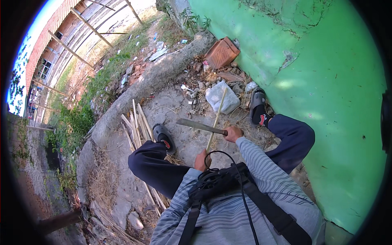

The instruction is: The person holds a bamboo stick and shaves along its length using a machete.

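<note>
My right hand [233,133] is closed around the handle of a long-bladed knife [197,125], a machete by its shape. Its blade points left and crosses a pale bamboo strip [218,112]. Closed on the strip's near end is my left hand [201,160], close to my body. The far end of the strip lies over a whitish stone block [223,97] on the ground ahead. Between my left leg and the low ridge, a bundle of similar pale strips [141,124] lies on the ground, partly hidden under that leg.
A green wall [326,94] stands close on my right. Beyond the block lie an orange-brown container [222,53] and rubble. A low, rounded concrete ridge [143,83] curves along the left, with plants and litter past it. My shoes [164,138] rest on either side; a black cable [244,196] hangs from my chest harness.
</note>
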Demonstrator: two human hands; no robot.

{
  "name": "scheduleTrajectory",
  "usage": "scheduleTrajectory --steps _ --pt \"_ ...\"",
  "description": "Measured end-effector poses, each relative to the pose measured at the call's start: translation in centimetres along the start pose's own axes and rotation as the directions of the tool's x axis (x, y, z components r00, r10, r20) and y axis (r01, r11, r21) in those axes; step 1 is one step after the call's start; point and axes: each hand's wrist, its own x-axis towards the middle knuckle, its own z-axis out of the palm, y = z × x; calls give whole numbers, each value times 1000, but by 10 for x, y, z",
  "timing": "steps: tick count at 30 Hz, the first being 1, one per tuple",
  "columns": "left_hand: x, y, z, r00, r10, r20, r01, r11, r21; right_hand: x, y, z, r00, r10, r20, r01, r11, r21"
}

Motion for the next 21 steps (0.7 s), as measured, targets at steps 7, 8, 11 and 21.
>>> scheduleTrajectory --steps 7,8,11,21 --pt "0 0 -2 1000 13 25 -14 999 40 5 -11 -18 993 108 48 -111 991 71" --pt "3 5 -2 1000 10 25 -11 998 65 -2 -9 -14 995 91 47 -93 994 52" --pt "-5 -9 -2 999 -37 11 36 993 113 -32 -36 0 967 -212 140 213 977 11" --pt "-6 6 1 998 63 8 -63 980 189 25 4 -7 959 283 -23 -275 945 178"
